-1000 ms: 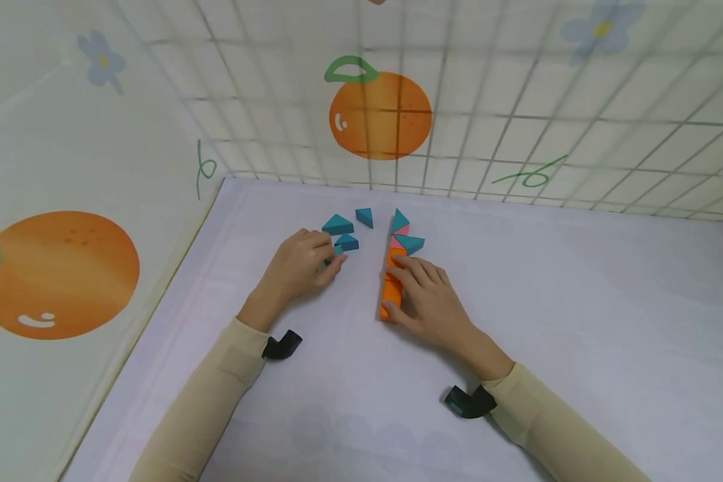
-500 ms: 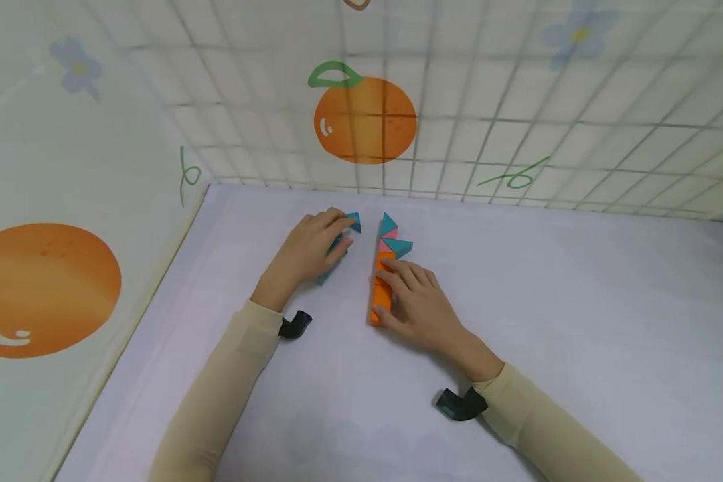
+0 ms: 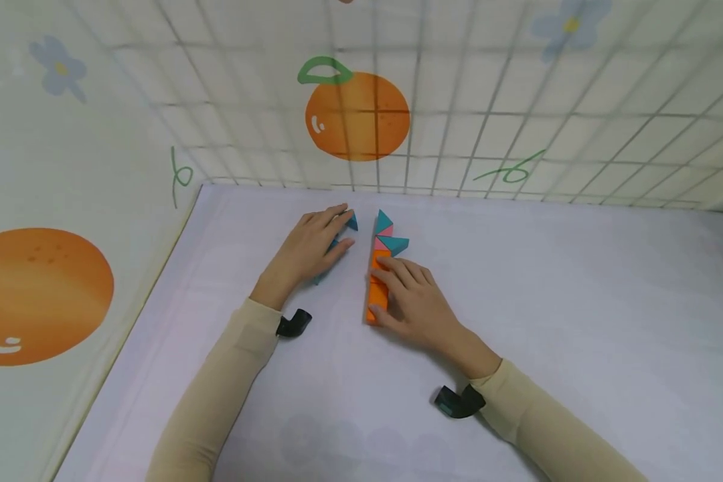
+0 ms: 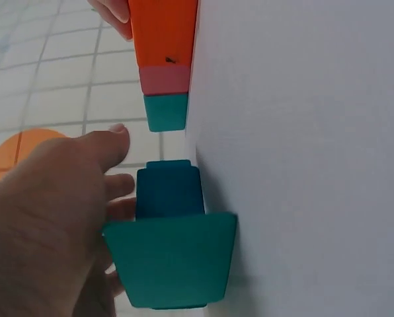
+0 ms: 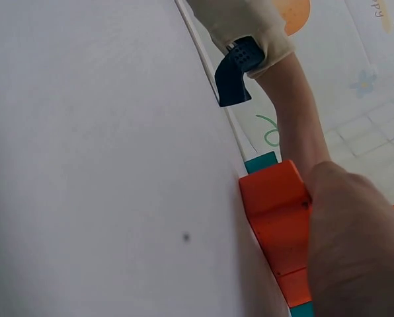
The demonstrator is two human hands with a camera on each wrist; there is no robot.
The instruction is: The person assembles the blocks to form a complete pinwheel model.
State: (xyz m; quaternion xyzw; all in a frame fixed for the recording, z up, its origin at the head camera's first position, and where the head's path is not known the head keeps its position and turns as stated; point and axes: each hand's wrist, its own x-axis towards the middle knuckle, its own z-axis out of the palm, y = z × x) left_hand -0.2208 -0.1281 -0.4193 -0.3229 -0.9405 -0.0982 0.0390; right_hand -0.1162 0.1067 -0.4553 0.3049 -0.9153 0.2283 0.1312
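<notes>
In the head view, my left hand (image 3: 307, 244) reaches over several teal triangular blocks (image 3: 352, 221), its thumb held apart from the fingers. It partly covers them, and from above its contact with them is unclear. The left wrist view has teal blocks (image 4: 177, 261) lined up beside the fingers. My right hand (image 3: 424, 304) lies over a row of orange blocks (image 3: 378, 294), thumb at the near end and fingers farther up, gripping the row. Beyond the orange, pink triangular blocks (image 3: 381, 244) and teal triangular blocks (image 3: 395, 245) continue the row, one teal point jutting rightward.
A pale cloth covers the table (image 3: 548, 321). Behind it stands a wall (image 3: 458, 87) with printed oranges and a grid, and another printed wall (image 3: 48, 167) rises at the left. Black curved pieces (image 3: 460, 402) stick out from both wrists.
My left hand has moved farther away over the teal triangles, covering more of them. My right hand keeps its place on the orange blocks. The head view has shifted slightly.
</notes>
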